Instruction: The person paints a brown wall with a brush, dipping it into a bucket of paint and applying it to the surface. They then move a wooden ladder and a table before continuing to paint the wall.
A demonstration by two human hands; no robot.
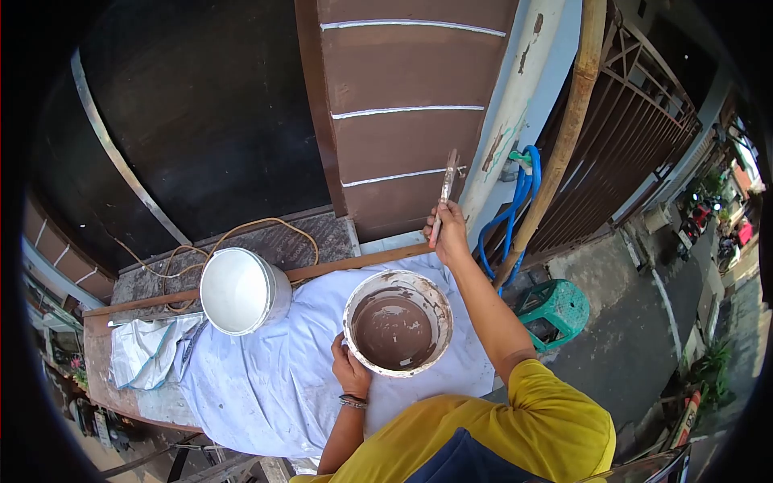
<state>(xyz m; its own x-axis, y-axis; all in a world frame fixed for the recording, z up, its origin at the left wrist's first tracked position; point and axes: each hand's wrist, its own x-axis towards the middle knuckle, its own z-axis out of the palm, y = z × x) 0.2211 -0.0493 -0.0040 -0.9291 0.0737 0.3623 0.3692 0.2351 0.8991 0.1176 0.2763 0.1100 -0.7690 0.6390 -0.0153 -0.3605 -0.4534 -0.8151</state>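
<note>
My right hand (449, 228) is closed round the handle of a paint brush (448, 187), which points up in front of a brown wall (403, 141) with white lines. My left hand (351, 370) holds the lower left side of a white bucket (442, 310). Brown paint (392, 328) lies inside it, with smears on the inner wall. The bucket rests on a pale cloth (266, 386). To its left stands a second white bucket (237, 291), with no brown paint visible inside.
A bamboo pole (561, 137) and blue hose (515, 217) stand right of the pale pipe (515, 97). A green stool (560, 310) is on the ground at right. An orange cord (270, 221) and crumpled sheet (145, 354) lie at left.
</note>
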